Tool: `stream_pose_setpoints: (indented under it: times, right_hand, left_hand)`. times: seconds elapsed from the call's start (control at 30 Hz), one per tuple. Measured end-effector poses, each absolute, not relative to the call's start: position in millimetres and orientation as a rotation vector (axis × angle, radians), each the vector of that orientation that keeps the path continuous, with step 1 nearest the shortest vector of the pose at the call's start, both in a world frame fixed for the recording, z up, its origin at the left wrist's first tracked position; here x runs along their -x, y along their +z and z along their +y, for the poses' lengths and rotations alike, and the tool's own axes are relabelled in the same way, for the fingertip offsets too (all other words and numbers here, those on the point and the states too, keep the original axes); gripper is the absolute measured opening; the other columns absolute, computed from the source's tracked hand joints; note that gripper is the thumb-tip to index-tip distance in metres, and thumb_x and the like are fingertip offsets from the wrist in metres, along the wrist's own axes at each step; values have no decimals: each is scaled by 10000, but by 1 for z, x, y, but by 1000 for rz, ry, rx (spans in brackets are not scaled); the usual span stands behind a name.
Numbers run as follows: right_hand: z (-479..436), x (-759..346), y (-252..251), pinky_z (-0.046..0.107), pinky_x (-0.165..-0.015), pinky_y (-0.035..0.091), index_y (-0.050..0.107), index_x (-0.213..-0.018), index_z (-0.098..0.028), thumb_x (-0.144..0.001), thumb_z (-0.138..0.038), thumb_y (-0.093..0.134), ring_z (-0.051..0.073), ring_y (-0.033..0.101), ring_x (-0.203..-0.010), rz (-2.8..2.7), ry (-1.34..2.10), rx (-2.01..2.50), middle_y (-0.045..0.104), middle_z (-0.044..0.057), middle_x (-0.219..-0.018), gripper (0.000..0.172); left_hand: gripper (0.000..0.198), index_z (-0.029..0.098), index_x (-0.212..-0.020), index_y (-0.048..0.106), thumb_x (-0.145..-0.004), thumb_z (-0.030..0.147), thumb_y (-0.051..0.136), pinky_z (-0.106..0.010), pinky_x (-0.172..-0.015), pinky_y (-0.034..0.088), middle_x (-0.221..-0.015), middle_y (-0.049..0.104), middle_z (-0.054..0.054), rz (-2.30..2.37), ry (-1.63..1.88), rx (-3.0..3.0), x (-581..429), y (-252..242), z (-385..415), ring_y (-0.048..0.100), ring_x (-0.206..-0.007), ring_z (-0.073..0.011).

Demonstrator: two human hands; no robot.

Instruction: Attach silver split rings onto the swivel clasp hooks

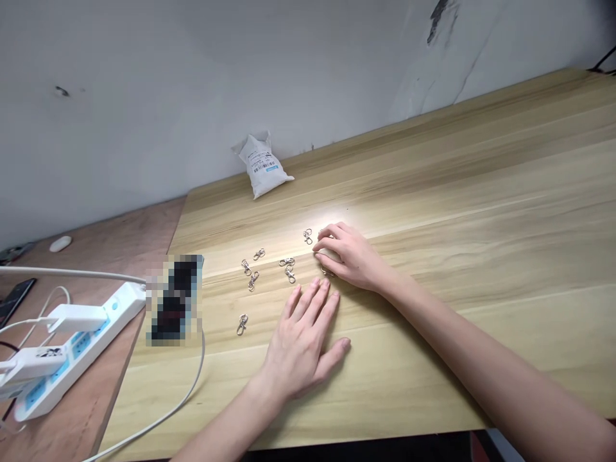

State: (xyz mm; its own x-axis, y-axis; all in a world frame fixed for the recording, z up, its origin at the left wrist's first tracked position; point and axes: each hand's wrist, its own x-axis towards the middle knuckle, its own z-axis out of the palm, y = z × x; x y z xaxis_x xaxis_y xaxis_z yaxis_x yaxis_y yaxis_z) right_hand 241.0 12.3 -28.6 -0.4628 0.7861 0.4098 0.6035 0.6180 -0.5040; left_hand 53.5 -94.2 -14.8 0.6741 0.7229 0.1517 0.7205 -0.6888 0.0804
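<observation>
Small silver swivel clasps with key rings lie scattered on the wooden table, among them one clasp (242, 325) left of my left hand and another clasp (308, 237) by my right fingertips. My left hand (305, 343) rests palm down, fingers stretched and thumb out, holding nothing. Bent fingers of my right hand (344, 256) hover over or touch the tabletop, with gaps between them and no clasp visibly gripped. Partly covered by that hand, a clasp (326, 272) shows under its thumb. Two clasps (287, 268) lie close together between the hands and the left group.
A white labelled packet (264, 165) leans by the wall. On the left stand a white power strip (81, 350) with plugged-in chargers and a pixelated phone-like object (176, 299). A white cable (195, 378) curves across the table (457, 212) toward its front edge.
</observation>
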Motion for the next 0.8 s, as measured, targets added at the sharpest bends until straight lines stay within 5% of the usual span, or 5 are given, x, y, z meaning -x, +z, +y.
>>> stream_pose_setpoints:
  times: [0.6,0.8]
  right_hand:
    - [13,-240,-27,407,-882,448,693,-982,-189,-943,-260,521,259,535,-1023,-2225,422,1109,645,103,-1049,190]
    - [13,-240,-25,386,-869,453,692,-977,-168,-974,-233,460,240,539,-982,-2189,458,1130,653,104,-1014,241]
  left_hand:
    - [563,72,-1325,499,-945,482,430,-525,-1190,236,-1478,440,-197,1453,355,-2765,-76,-22,-56,308,-1443,-314]
    - [603,61,-1383,410,-925,450,469,-500,-1202,233,-1506,406,-182,1450,398,-2754,-79,-21,-52,283,-1456,-297]
